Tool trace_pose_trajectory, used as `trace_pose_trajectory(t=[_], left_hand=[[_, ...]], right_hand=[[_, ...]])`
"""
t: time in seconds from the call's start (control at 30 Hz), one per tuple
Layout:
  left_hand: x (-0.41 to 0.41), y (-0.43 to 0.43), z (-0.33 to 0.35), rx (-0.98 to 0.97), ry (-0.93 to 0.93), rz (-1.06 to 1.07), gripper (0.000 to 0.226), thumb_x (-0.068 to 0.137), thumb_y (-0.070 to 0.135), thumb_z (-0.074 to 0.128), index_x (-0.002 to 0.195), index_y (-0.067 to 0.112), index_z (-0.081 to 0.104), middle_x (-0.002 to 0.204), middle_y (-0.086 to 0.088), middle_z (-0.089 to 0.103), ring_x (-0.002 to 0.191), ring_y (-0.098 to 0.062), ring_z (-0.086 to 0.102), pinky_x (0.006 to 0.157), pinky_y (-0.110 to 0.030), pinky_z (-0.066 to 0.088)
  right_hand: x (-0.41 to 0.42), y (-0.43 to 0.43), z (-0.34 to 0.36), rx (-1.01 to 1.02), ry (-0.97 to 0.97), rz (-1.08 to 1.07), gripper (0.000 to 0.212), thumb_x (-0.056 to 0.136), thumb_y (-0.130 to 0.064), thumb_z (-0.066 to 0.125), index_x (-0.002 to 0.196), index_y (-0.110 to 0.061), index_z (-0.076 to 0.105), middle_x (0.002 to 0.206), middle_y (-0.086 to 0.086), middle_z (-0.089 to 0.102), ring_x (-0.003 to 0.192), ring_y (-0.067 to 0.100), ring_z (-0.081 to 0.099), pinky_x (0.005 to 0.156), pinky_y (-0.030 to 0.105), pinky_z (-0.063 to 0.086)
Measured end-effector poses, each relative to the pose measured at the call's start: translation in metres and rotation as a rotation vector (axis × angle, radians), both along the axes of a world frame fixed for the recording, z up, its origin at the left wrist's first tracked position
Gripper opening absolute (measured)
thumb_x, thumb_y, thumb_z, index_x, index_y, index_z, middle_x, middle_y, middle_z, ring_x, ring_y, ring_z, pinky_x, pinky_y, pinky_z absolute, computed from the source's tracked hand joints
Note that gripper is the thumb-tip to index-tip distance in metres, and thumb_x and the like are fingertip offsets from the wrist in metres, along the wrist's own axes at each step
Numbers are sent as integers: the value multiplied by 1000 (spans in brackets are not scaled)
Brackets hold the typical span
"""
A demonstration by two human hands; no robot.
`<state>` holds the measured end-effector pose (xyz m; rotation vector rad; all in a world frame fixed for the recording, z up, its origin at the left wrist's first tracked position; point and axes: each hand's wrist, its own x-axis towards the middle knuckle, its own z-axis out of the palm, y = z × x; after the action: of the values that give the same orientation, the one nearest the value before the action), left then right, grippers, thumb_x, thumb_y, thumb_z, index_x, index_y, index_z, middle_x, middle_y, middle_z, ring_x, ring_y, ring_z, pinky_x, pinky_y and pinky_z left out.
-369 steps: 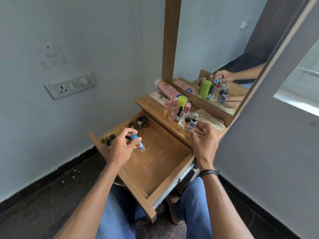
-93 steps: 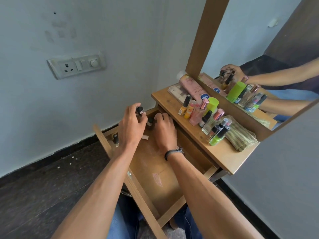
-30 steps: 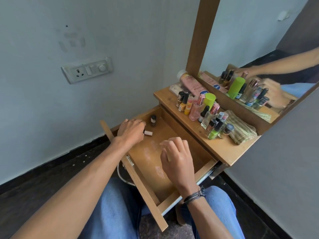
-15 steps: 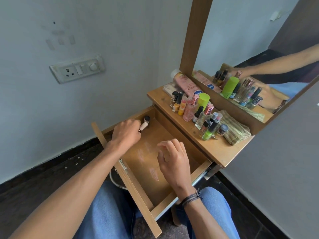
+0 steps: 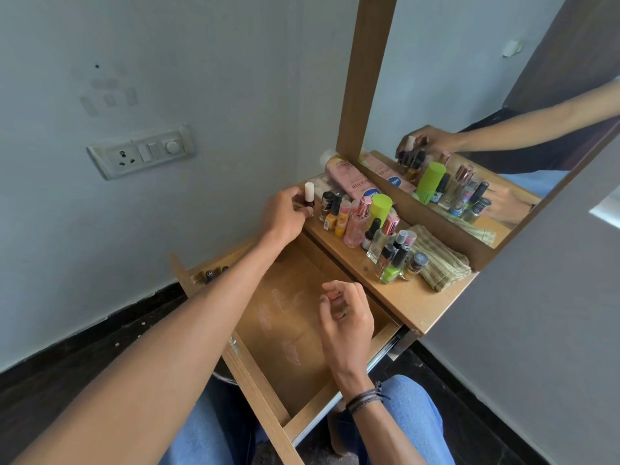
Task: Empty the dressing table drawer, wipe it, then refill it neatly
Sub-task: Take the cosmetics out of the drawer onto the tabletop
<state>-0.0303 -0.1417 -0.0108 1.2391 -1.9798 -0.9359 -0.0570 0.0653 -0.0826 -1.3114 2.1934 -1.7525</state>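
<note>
change since earlier: left hand point(image 5: 283, 213) has risen out of the drawer point(image 5: 288, 337) to the far-left end of the table top point(image 5: 409, 297), carrying the white-capped bottle point(image 5: 309, 196) that was down at the drawer's far end half a second ago.
left hand: thumb and fingers pinch the bottle's dark body, cap up, just left of the row of bottles point(image 5: 362, 223); whether its base touches the wood yet cannot be told.
right hand: hovers over the drawer's middle, fingers loosely curled, holding nothing.
drawer: pulled out toward the person; floor mostly bare, with pale smears; a few dark-capped bottles point(image 5: 214, 272) remain in the far-left corner, partly hidden by the left forearm.
step in hand: emptying, judged close to its end; wiping not yet begun.
doing it well: seat the bottle upright at the row's left end, base flat before the fingers let go; keep the knuckles off the tall neighbours, which look likely to topple in a chain.
next reach: the dark-capped bottles lie nearest the left arm.
folded cloth point(image 5: 439, 263): at the top's right end, near the right hand, ready for wiping.
</note>
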Motion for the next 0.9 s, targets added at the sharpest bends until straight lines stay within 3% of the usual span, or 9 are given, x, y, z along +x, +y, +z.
trace_pose_trajectory(t=[0.07, 0.2, 0.33, 0.43, 0.5, 0.63, 0.8, 0.9], left_hand=[[-7, -5, -1, 0, -25, -36, 31, 89, 15, 75, 119, 20, 70, 114, 1, 73, 103, -18, 67, 88, -30, 51], [-11, -9, -7, 40, 14, -83, 31, 90, 10, 72, 119, 22, 70, 109, 7, 71, 100, -12, 64, 80, -22, 45], [-4, -6, -8, 78, 88, -90, 40, 92, 2, 67, 125, 24, 67, 117, 10, 67, 104, -7, 60, 86, -19, 47], [19, -3, -14, 11, 70, 0, 46, 93, -3, 63, 128, 25, 63, 122, 12, 64, 93, 2, 61, 70, -4, 44], [47, 0, -21, -54, -52, 50, 45, 92, -5, 59, 124, 26, 65, 121, 10, 66, 87, 3, 62, 64, -6, 46], [114, 11, -44, -280, -514, 75, 28, 92, 6, 64, 114, 22, 71, 123, -2, 67, 97, -23, 67, 77, -35, 59], [157, 23, -59, -332, -820, -36, 31, 85, 21, 77, 115, 18, 70, 113, 5, 54, 92, -14, 48, 70, -32, 51], [157, 27, -58, -328, -866, -51, 32, 81, 8, 76, 113, 11, 70, 112, 1, 47, 91, -15, 42, 63, -30, 50]], right_hand=[[0, 0, 0, 7, 4, 9, 33, 86, 0, 68, 99, -30, 62, 93, -17, 57, 80, 12, 59, 65, 39, 54], [0, 0, -2, 17, 2, 22, 30, 86, 2, 67, 98, -25, 64, 92, -15, 57, 81, 14, 59, 67, 40, 54], [-1, -2, -2, 28, -7, 23, 28, 86, 2, 67, 98, -23, 65, 91, -13, 57, 81, 13, 58, 68, 39, 54], [-1, 0, -2, 29, -20, 23, 27, 86, 2, 67, 98, -23, 65, 91, -14, 57, 80, 12, 58, 68, 38, 54], [-1, 0, -1, 37, -21, 32, 27, 86, 2, 67, 98, -22, 65, 91, -13, 57, 80, 12, 58, 69, 38, 54], [-1, -1, 0, 81, -32, 62, 27, 86, 0, 67, 98, -24, 65, 90, -13, 57, 80, 10, 58, 72, 37, 54], [0, -3, -1, 124, -20, 83, 28, 86, -1, 68, 97, -27, 63, 90, -16, 57, 81, 9, 58, 72, 35, 55], [-1, -3, -2, 141, -23, 84, 29, 86, -1, 69, 97, -28, 63, 90, -17, 58, 81, 8, 58, 72, 33, 55]])
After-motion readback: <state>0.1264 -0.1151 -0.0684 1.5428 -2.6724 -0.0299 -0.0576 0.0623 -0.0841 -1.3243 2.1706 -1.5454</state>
